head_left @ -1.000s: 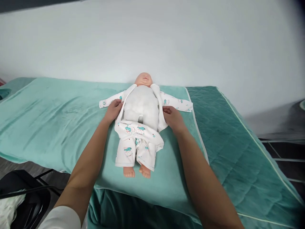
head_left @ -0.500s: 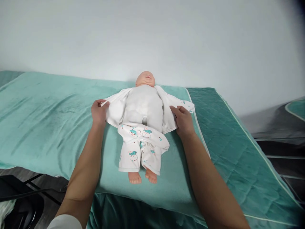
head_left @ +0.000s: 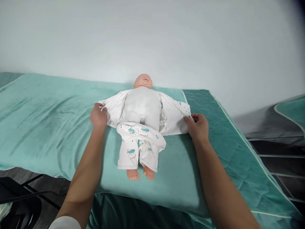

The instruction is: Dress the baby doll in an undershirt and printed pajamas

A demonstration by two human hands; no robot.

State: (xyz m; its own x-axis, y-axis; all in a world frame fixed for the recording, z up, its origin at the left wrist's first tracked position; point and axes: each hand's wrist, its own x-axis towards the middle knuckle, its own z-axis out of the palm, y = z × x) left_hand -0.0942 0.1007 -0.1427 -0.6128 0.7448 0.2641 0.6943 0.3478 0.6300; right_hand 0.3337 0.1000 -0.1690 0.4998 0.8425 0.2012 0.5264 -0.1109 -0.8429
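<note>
A baby doll (head_left: 143, 105) lies on its back, head toward the wall. Its white baby jacket (head_left: 175, 119) is spread wide, baring the white cloth torso. Printed baby trousers (head_left: 131, 156) cover the legs, with the waist part bunched at the hips and the bare feet sticking out. My left hand (head_left: 98, 116) is closed on the edge of the jacket's left flap. On the other side my right hand (head_left: 197, 127) pinches the edge of the right flap, holding it stretched out flat.
The doll rests on a light green blanket (head_left: 52, 127) over a bed, beside a darker quilted cover (head_left: 228, 152). A white wall (head_left: 152, 38) rises behind. At lower left is a black chair (head_left: 19, 203); dark metal bars (head_left: 274, 156) show at right.
My right hand has moved outward to the right, pulling the right flap of the jacket out flat. My left hand keeps its hold on the left flap. The view has shifted slightly.
</note>
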